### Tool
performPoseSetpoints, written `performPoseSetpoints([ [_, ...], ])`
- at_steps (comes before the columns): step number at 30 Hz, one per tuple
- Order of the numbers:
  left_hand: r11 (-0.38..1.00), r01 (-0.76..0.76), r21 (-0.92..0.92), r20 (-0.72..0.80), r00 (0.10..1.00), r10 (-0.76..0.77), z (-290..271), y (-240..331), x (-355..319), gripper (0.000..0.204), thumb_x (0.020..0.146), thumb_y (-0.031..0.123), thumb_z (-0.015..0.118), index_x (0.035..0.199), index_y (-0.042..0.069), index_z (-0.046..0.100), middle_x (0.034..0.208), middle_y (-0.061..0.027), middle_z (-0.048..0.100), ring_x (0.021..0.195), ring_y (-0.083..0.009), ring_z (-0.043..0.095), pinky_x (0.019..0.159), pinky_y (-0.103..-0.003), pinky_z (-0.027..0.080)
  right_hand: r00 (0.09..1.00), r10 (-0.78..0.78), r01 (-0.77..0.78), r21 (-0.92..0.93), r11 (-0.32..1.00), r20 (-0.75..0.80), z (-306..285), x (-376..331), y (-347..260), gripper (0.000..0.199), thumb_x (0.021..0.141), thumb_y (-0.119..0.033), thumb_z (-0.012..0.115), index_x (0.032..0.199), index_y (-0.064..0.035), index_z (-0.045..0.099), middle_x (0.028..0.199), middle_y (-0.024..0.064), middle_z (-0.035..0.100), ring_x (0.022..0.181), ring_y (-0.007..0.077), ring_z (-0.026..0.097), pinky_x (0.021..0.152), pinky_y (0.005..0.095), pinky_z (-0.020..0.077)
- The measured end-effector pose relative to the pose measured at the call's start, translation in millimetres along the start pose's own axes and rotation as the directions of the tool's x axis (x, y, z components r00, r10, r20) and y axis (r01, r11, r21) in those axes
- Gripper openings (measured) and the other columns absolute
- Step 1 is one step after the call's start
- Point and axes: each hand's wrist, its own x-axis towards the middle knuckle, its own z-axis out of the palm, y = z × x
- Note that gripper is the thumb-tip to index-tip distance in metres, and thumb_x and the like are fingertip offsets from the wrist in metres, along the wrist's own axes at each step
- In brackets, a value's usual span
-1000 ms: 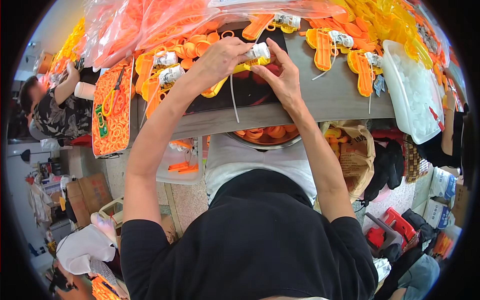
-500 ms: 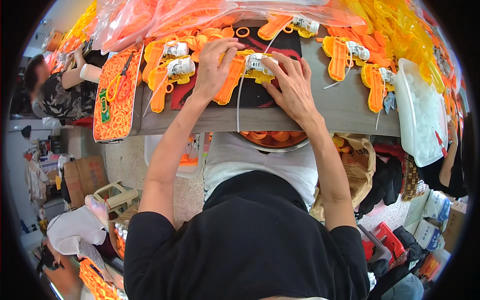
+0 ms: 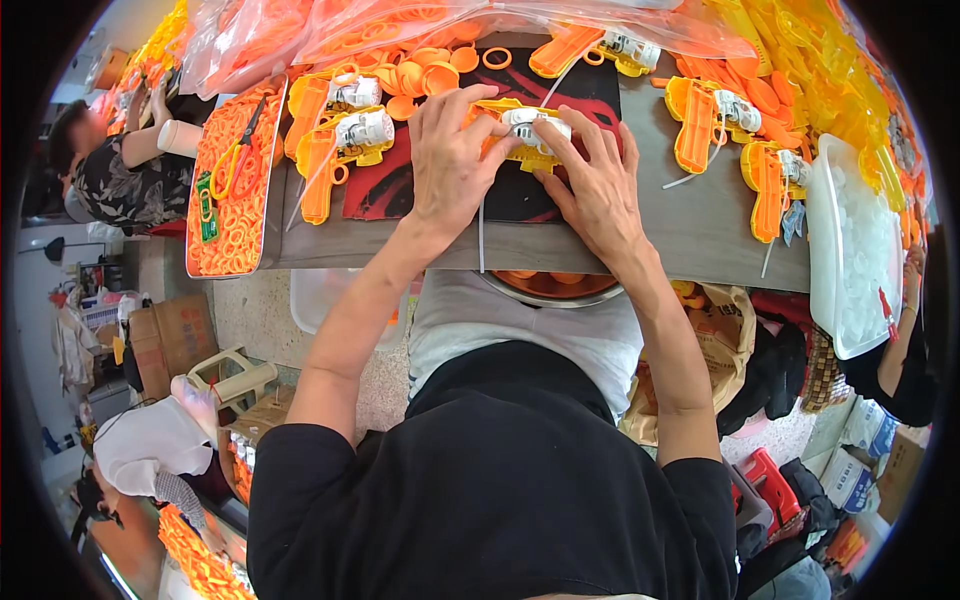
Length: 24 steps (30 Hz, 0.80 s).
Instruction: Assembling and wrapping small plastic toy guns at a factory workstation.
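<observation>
"What has just changed in the head view?"

"My left hand (image 3: pixel 455 165). Half a second ago the handle of the gun-shaped piece (image 3: pixel 532 161) lay in plain sight beside it; now that hand covers the handle. I judge that both my hands are steadying the piece from either end."

"And your grip?"

"Grasping with both: my left fingers bend over the handle end, while my right hand (image 3: pixel 600 190) has its thumb low and a fingertip on the white cylinder (image 3: pixel 522 118)."

"Where is it exactly?"

"Over the right half of the black-and-red mat (image 3: pixel 375 200) — well back from the near edge of the surface (image 3: pixel 690 225). Whether it rests there, I cannot tell."

"How does it look?"

"Yellow body, the cylinder lying across it with dark print. A pale tube (image 3: pixel 481 230) runs down towards the surface's near edge — its upper end is hidden by my left hand."
</observation>
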Motion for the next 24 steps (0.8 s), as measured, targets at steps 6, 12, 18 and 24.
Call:
performPoseSetpoints([
  [6,1.000,-0.026,0.008,-0.015,1.000,0.026,8,20,-22,0.019,0.079,0.010,0.078,0.096,0.007,0.071,0.127,-0.0055,0.061,0.122,-0.0276,0.054,0.102,-0.045,0.039,1.000,0.001,-0.001,0.017,1.000,-0.007,0,2,-2,0.060,0.086,-0.020,0.077,0.141,-0.0234,0.057,0.144,0.0063,0.051,0.127,0.0266,0.053,0.118,0.0563,0.0260],
  [12,0.990,-0.081,0.115,0.098,0.993,0.070,-2,25,-34,0.029,0.082,0.006,0.072,0.111,0.005,0.071,0.133,-0.0083,0.060,0.130,-0.0256,0.053,0.110,-0.045,0.036,0.975,0.151,-0.121,0.177,0.977,-0.164,15,20,-12,0.027,0.091,-0.023,0.074,0.114,-0.0117,0.067,0.118,0.0077,0.062,0.113,0.0261,0.058,0.112,0.0493,0.0300],
  [18,0.984,-0.088,-0.157,0.072,0.992,0.101,-10,-5,-3,0.030,0.083,0.002,0.070,0.111,0.011,0.073,0.120,-0.0047,0.066,0.111,-0.0248,0.061,0.104,-0.044,0.041,0.974,0.146,-0.111,0.195,0.975,-0.174,21,16,-10,0.029,0.090,-0.017,0.073,0.117,-0.0110,0.065,0.120,0.0093,0.060,0.117,0.0267,0.056,0.109,0.0465,0.0325],
  [24,0.979,-0.191,-0.076,0.042,0.980,0.194,-2,-8,2,0.031,0.076,-0.005,0.068,0.105,0.005,0.073,0.116,-0.0080,0.068,0.108,-0.0294,0.064,0.092,-0.042,0.050,0.978,0.130,-0.102,0.166,0.981,-0.162,21,18,-15,0.035,0.086,-0.009,0.074,0.120,-0.0113,0.064,0.125,0.0106,0.059,0.121,0.0288,0.054,0.108,0.0451,0.0341],
])
